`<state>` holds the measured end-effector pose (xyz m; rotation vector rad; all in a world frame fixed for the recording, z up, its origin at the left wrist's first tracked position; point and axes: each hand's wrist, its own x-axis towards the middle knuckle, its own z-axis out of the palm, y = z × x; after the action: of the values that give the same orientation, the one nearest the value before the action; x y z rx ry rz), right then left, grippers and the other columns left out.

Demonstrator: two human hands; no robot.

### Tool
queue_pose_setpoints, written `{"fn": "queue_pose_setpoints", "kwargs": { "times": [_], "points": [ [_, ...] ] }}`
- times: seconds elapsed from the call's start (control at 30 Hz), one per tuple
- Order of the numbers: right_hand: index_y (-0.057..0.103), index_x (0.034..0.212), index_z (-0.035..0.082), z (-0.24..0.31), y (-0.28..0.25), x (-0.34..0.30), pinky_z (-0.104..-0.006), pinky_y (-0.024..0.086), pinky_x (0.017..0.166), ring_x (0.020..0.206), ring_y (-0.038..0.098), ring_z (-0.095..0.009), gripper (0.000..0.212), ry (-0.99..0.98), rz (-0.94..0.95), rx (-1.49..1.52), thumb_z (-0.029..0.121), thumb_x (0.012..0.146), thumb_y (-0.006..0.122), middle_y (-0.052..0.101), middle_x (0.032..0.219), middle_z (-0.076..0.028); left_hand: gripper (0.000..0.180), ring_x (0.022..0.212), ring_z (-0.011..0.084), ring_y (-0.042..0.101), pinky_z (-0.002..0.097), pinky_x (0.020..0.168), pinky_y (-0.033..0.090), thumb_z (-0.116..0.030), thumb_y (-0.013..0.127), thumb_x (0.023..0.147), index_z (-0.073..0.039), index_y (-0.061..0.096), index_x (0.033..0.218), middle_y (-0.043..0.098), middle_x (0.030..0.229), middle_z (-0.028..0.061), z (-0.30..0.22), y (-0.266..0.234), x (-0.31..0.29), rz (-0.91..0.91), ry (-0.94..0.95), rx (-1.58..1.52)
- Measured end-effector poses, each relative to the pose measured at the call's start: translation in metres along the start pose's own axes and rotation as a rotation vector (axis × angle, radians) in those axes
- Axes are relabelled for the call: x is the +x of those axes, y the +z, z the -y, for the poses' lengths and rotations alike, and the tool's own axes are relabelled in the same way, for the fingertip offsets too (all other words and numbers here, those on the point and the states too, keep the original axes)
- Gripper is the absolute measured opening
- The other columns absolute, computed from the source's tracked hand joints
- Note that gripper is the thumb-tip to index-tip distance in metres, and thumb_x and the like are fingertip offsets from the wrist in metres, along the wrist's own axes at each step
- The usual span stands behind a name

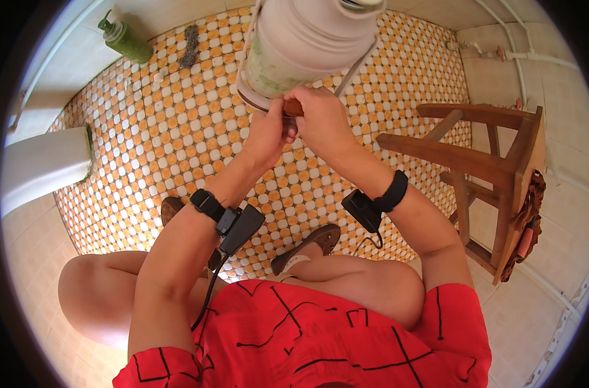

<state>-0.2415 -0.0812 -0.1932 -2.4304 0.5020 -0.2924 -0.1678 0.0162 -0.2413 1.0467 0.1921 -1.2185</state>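
Observation:
In front of me, at the upper middle, is a white thermos flask [307, 42] with a pale green leaf pattern and a carrying handle [358, 66]. My left hand [267, 134] and my right hand [321, 116] meet just in front of its lower end. Between them sits a small reddish-brown piece [294, 107]. Fingers of both hands are closed around it, and most of it is hidden by them. Whether the hands also touch the flask, I cannot tell.
An upturned brown wooden stool [459, 155] lies at the right, with a dark red cloth [526, 223] on it. A green pump bottle [126, 40] and a grey scrubber [189, 46] are at the far left. White pipes [540, 57] run along the right wall.

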Motion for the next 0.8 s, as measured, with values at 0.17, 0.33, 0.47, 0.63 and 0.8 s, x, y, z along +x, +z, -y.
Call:
{"fn": "queue_pose_setpoints", "kwargs": {
  "times": [0.17,0.33,0.47,0.63,0.8],
  "points": [
    [0.063,0.089,0.003,0.009,-0.040,0.008,-0.0361,0.052,0.068,0.084,0.060,-0.027,0.015,-0.237,0.106,-0.411,0.002,0.074,0.061,0.065,0.080,-0.010,0.035,0.054,0.0117,0.044,0.0253,0.046,0.036,-0.029,0.044,0.097,0.004,0.053,0.093,0.055,0.069,0.0092,-0.001,0.001,-0.004,0.014,-0.005,-0.082],
    [0.064,0.088,0.004,0.008,-0.052,0.011,-0.0320,0.053,0.066,0.084,0.060,-0.024,0.016,-0.301,0.179,-0.675,0.003,0.072,0.062,0.064,0.078,-0.007,0.029,0.053,0.0068,0.039,0.0207,0.044,0.031,-0.029,0.041,0.100,-0.001,0.049,0.097,0.054,0.069,0.0054,-0.013,0.006,-0.007,-0.055,-0.085,-0.052],
    [0.065,0.085,0.002,0.009,-0.022,0.014,-0.0375,0.055,0.069,0.095,0.061,-0.028,0.013,-0.125,0.171,-0.456,0.003,0.071,0.063,0.066,0.084,-0.014,0.030,0.053,0.0065,0.039,0.0200,0.045,0.031,-0.030,0.040,0.100,-0.002,0.050,0.097,0.054,0.069,0.0048,-0.011,0.005,-0.005,-0.043,-0.120,-0.061],
    [0.063,0.083,0.004,0.007,-0.010,0.019,-0.0393,0.051,0.069,0.084,0.059,-0.030,0.012,0.057,0.175,-0.102,0.001,0.071,0.063,0.064,0.080,-0.014,0.032,0.051,0.0095,0.041,0.0216,0.043,0.032,-0.031,0.042,0.099,0.000,0.051,0.094,0.055,0.070,0.0090,-0.011,-0.002,-0.002,0.001,-0.100,-0.126],
    [0.065,0.083,0.004,0.009,-0.058,0.023,-0.0388,0.052,0.067,0.084,0.059,-0.030,0.011,-0.359,0.252,-0.687,0.004,0.072,0.062,0.064,0.077,-0.014,0.032,0.051,0.0081,0.039,0.0209,0.043,0.030,-0.031,0.042,0.099,-0.001,0.050,0.095,0.055,0.069,0.0069,-0.013,-0.001,-0.005,-0.061,-0.115,-0.077]
  ]
}}
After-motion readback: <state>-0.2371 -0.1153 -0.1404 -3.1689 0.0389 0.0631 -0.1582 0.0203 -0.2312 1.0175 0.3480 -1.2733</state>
